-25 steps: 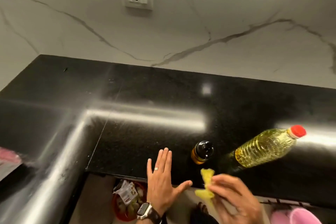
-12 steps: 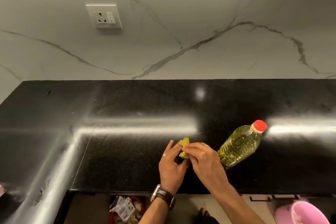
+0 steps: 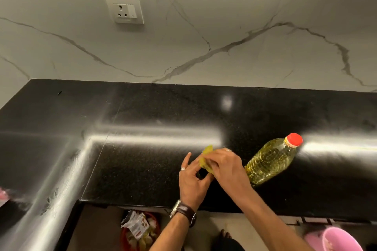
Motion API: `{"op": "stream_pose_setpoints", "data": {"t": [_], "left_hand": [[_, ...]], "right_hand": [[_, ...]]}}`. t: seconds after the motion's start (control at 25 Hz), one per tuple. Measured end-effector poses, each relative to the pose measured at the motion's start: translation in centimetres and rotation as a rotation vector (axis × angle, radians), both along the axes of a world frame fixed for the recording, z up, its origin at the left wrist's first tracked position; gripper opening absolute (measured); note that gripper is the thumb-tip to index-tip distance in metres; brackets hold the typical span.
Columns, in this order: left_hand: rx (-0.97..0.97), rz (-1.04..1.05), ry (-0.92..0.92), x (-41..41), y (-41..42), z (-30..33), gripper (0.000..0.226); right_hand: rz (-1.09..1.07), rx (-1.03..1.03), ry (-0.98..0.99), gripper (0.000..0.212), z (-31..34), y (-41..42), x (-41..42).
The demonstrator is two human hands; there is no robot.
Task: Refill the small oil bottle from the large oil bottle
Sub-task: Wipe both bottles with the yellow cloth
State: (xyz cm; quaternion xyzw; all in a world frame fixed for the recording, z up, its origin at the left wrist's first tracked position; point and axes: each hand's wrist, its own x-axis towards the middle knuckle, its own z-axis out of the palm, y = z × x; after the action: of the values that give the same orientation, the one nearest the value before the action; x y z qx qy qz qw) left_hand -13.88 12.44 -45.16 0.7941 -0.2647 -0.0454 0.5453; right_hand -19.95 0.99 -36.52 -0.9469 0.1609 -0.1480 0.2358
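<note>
The large oil bottle [image 3: 269, 161], clear plastic with yellow oil and a red cap, stands upright on the black counter [image 3: 142, 169]. Just left of it my two hands meet. My right hand [image 3: 226, 167] pinches a crumpled yellow cloth [image 3: 207, 150] and presses it down between the hands. My left hand [image 3: 191, 181], wearing a ring and a wristwatch, curls around the small oil bottle [image 3: 201, 173]. Only a dark sliver of that bottle shows between my thumb and fingers. Neither hand touches the large bottle.
A marble wall with a power socket [image 3: 124, 9] rises behind the counter. Below the counter's front edge are a red basket of packets [image 3: 140, 230] and a pink bucket [image 3: 338, 240]. The counter turns a corner at the left.
Both hands have come up from the counter edge onto the small bottle, which stood uncovered a second ago. The yellow cloth now sits over it. The large bottle has stayed put.
</note>
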Motion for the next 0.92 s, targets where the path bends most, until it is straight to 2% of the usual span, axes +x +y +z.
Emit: {"op": "stream_pose_setpoints", "data": {"t": [0.08,0.24,0.32,0.52,0.64,0.8,0.92], "left_hand": [[0.004,-0.024,0.008,0.1,0.1,0.2,0.042],[0.001,-0.039,-0.013,0.4,0.2,0.6,0.042],[0.064,-0.056,-0.030,0.4,0.4,0.2,0.042],[0.188,-0.124,-0.049,1.0,1.4,-1.2,0.044],[0.190,-0.142,-0.073,0.8,1.3,-1.0,0.045],[0.178,-0.134,-0.088,1.7,1.3,-1.5,0.044],[0.196,-0.157,-0.106,1.9,1.6,-1.5,0.045]], "right_hand": [[-0.128,0.156,0.038,0.019,-0.8,-1.0,0.2],[-0.173,0.197,-0.017,0.025,-2.0,-0.4,-2.9],[-0.179,0.219,-0.029,0.027,-2.5,-0.9,-1.9],[-0.178,0.199,-0.030,0.023,-2.9,-0.5,-1.1],[-0.203,0.206,-0.028,0.019,-3.0,1.1,-3.8],[-0.213,0.203,0.013,0.018,-2.3,-0.9,-0.8],[-0.232,0.174,0.013,0.019,-2.7,0.3,-1.6]]}}
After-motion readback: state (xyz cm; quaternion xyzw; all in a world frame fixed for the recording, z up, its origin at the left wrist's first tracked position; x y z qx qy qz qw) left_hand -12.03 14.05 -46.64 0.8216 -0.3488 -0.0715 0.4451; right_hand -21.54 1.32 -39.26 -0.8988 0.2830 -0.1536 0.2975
